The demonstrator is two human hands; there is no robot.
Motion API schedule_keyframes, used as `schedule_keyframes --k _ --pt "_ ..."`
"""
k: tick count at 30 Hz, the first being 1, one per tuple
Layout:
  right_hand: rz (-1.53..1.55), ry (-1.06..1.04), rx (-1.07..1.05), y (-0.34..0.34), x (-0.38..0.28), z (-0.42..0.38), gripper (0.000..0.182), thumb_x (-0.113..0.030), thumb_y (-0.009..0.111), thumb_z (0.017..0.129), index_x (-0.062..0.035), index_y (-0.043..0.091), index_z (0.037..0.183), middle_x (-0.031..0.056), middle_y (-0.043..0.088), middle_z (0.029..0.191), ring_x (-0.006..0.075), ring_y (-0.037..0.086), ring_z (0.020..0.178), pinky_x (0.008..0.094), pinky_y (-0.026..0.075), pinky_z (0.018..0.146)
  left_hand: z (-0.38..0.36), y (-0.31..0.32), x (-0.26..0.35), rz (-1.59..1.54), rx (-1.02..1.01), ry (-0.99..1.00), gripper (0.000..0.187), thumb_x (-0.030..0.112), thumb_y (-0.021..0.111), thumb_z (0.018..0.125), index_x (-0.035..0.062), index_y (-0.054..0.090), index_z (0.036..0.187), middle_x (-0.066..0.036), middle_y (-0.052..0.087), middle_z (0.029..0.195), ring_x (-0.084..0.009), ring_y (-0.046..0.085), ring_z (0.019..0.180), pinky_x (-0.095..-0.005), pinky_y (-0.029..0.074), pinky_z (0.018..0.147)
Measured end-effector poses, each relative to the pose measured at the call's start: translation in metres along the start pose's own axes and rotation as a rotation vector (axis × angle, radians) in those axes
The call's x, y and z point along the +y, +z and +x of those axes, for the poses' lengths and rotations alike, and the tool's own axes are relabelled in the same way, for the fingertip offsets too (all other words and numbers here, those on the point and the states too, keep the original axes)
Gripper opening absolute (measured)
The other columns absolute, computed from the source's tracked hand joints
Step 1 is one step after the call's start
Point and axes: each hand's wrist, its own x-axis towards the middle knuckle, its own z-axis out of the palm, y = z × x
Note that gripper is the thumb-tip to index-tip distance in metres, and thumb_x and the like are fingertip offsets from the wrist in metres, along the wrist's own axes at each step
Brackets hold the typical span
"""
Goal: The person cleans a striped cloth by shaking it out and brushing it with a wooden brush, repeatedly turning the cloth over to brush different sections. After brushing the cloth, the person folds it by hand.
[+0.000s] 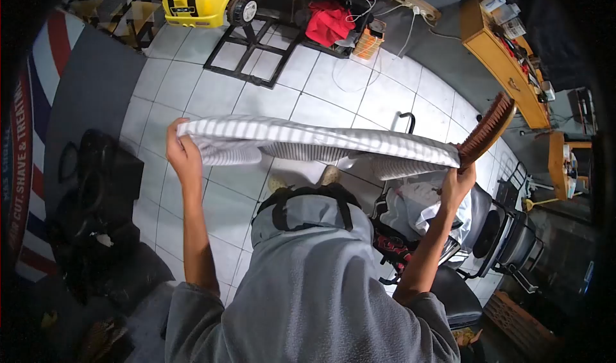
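A white and grey striped cloth [321, 135], folded lengthwise with loose folds hanging below, stretches between my two hands above the floor. My left hand [183, 150] is closed on its left end, thumb and fingers pinching the edge. Gripped at the other end, the cloth meets my right hand [457, 185], which also holds a brush [489, 131] with brown bristles and a curved wooden back. The brush points up and to the right. Part of the right fingers is hidden behind the cloth and the brush.
A barber chair [513, 235] and a white cloth heap [417, 202] are to my right. Wooden drawers [494, 49] with bottles stand farther right. Ahead are a yellow toy car [202, 4] and a black metal frame [250, 52]; dark seating [96, 202] lies left.
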Motion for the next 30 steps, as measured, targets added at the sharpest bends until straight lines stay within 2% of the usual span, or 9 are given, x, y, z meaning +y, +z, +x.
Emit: schedule_keyframes --k 1,4,7,9,14,17,20,23,30 --pt "0.003 -0.035 -0.019 -0.007 0.003 0.005 0.039 0.010 0.039 0.069 0.0047 0.060 0.101 0.0106 0.064 0.091 0.0151 0.060 0.086 0.0254 0.044 0.077 0.001 -0.008 0.000 0.083 -0.098 0.137 0.018 0.000 0.052 0.080 0.0004 0.058 0.096 -0.011 0.059 0.093 -0.0249 0.058 0.078 -0.0299 0.046 0.071" --pt "-0.161 -0.068 -0.009 -0.026 0.008 0.014 0.048 0.010 0.037 0.064 0.0020 0.060 0.105 0.0107 0.066 0.090 0.0151 0.062 0.086 0.0252 0.044 0.077 0.006 -0.033 -0.008 0.179 -0.537 0.266 0.029 0.013 0.072 0.069 0.0013 0.060 0.093 -0.009 0.059 0.085 -0.0256 0.058 0.069 -0.0305 0.048 0.062" --pt "-0.293 -0.076 0.050 -0.030 0.006 0.010 0.047 0.010 0.038 0.062 0.0004 0.061 0.102 0.0101 0.065 0.080 0.0166 0.060 0.069 0.0255 0.045 0.065 0.003 -0.040 -0.003 0.127 -0.561 0.402 0.050 0.017 0.082 0.052 0.0021 0.059 0.093 -0.011 0.057 0.082 -0.0247 0.057 0.067 -0.0306 0.046 0.056" --pt "-0.369 -0.092 0.080 -0.027 0.010 0.008 0.045 0.010 0.039 0.061 0.0002 0.061 0.099 0.0104 0.063 0.076 0.0164 0.058 0.066 0.0256 0.044 0.062 0.007 -0.042 0.002 0.141 -0.622 0.373 0.038 0.008 0.075 0.058 0.0030 0.059 0.092 -0.010 0.054 0.079 -0.0268 0.056 0.065 -0.0331 0.046 0.057" --pt "-0.444 -0.298 0.112 -0.017 0.008 0.028 0.037 0.008 0.046 0.063 0.0011 0.061 0.096 0.0139 0.059 0.091 0.0276 0.060 0.084 0.0309 0.045 0.076 0.027 -0.039 0.000 0.266 -0.674 0.386 0.025 -0.003 0.057 0.069 -0.0005 0.058 0.094 -0.013 0.052 0.080 -0.0307 0.055 0.074 -0.0361 0.045 0.064" --pt "-0.469 -0.207 0.049 -0.014 -0.007 0.045 0.036 0.006 0.048 0.063 0.0001 0.063 0.095 0.0132 0.059 0.086 0.0275 0.060 0.082 0.0304 0.045 0.073 0.048 -0.027 -0.016 0.236 -0.465 0.346 0.023 -0.005 0.051 0.071 0.0032 0.057 0.092 -0.013 0.050 0.081 -0.0312 0.053 0.074 -0.0362 0.044 0.064" --pt "-0.443 -0.135 0.013 -0.014 -0.021 0.059 0.028 0.002 0.051 0.069 -0.0001 0.063 0.094 0.0143 0.059 0.072 0.0173 0.058 0.066 0.0285 0.044 0.063 0.069 -0.022 -0.038 0.193 -0.431 0.345 0.026 -0.008 0.047 0.072 0.0043 0.056 0.094 -0.016 0.053 0.084 -0.0341 0.054 0.078 -0.0360 0.044 0.069" --pt "-0.393 -0.104 -0.062 -0.016 -0.022 0.064 0.027 -0.001 0.051 0.075 0.0003 0.061 0.100 0.0153 0.059 0.068 0.0113 0.054 0.063 0.0281 0.044 0.059 0.066 -0.024 -0.042 0.180 -0.474 0.036 0.024 -0.008 0.047 0.073 0.0022 0.054 0.094 -0.018 0.055 0.088 -0.0357 0.054 0.084 -0.0365 0.043 0.072" --pt "-0.231 -0.191 0.047 -0.019 -0.019 0.062 0.031 0.005 0.047 0.080 -0.0004 0.062 0.106 0.0107 0.067 0.087 0.0118 0.061 0.080 0.0251 0.047 0.071 0.055 -0.032 -0.015 0.057 -0.743 0.238 0.019 -0.006 0.052 0.073 0.0016 0.053 0.091 -0.016 0.053 0.081 -0.0332 0.053 0.073 -0.0361 0.042 0.063"
